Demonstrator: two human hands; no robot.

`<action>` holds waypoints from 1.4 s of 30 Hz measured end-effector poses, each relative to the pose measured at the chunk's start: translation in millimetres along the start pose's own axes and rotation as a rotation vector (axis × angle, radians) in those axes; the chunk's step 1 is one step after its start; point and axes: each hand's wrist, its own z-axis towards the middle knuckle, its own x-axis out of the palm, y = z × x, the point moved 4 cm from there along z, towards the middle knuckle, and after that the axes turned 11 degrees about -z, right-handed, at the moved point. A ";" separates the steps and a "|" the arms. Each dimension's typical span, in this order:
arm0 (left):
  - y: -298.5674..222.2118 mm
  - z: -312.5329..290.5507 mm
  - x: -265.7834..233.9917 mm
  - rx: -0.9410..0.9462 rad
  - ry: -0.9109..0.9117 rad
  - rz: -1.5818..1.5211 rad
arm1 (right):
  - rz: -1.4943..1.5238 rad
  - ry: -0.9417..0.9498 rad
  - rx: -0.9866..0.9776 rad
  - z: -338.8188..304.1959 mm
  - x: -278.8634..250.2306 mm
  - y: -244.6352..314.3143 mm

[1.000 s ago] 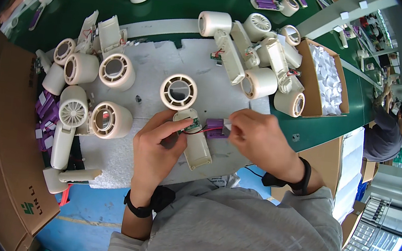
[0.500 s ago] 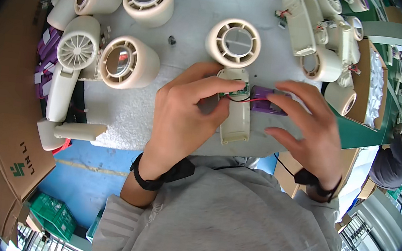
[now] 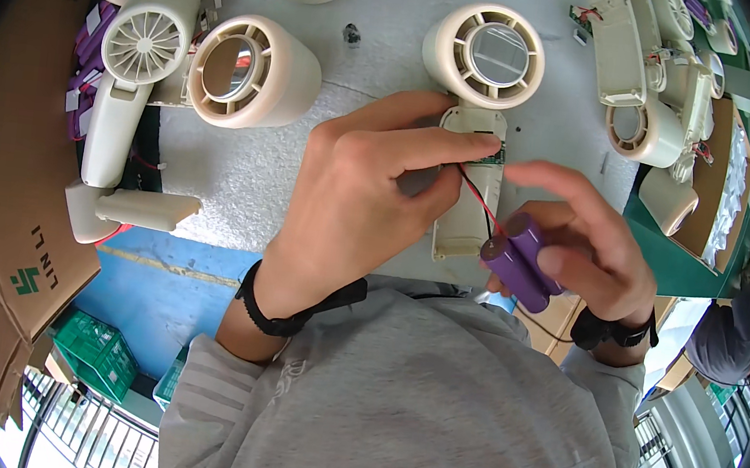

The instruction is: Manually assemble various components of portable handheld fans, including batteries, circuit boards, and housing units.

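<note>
A cream handheld fan lies in front of me, its round head [image 3: 497, 56] at the far end and its opened handle shell [image 3: 463, 235] pointing toward me. My left hand [image 3: 373, 174] grips the handle; its index fingertip presses a small green circuit board [image 3: 492, 155] inside, and the thumb is by the wires. Red and black wires [image 3: 479, 195] run from the board to a purple two-cell battery pack [image 3: 524, 262]. My right hand [image 3: 599, 255] holds that pack beside the lower handle, thumb on top, index finger stretched toward the board. Some right fingers are hidden behind the pack.
Several cream fan heads [image 3: 259, 73] and an assembled fan [image 3: 144, 51] stand at left, near purple battery packs [image 3: 88, 72] and a cardboard box [image 3: 6, 220]. Opened fan shells [image 3: 619, 54] and a carton of white pieces [image 3: 717, 199] are at right. Grey foam [image 3: 213, 197] covers the table.
My right hand has picked the battery pack off the foam, turned it and brought it nearer to me. The left hand stays on the handle. The whole view has shifted slightly.
</note>
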 end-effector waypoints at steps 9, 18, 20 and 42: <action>-3.9 2.8 -3.0 0.082 0.062 0.087 | 0.369 0.004 -0.057 -7.1 16.9 -11.3; -4.7 3.1 -2.4 0.102 0.053 0.123 | -0.570 -0.233 -0.331 5.1 13.5 21.1; -5.6 3.6 -2.3 0.112 0.051 0.141 | -0.776 -0.233 -0.373 5.9 21.9 22.0; 1.4 7.9 -8.3 0.080 0.101 0.004 | -1.052 -0.565 -0.486 8.0 40.2 -1.2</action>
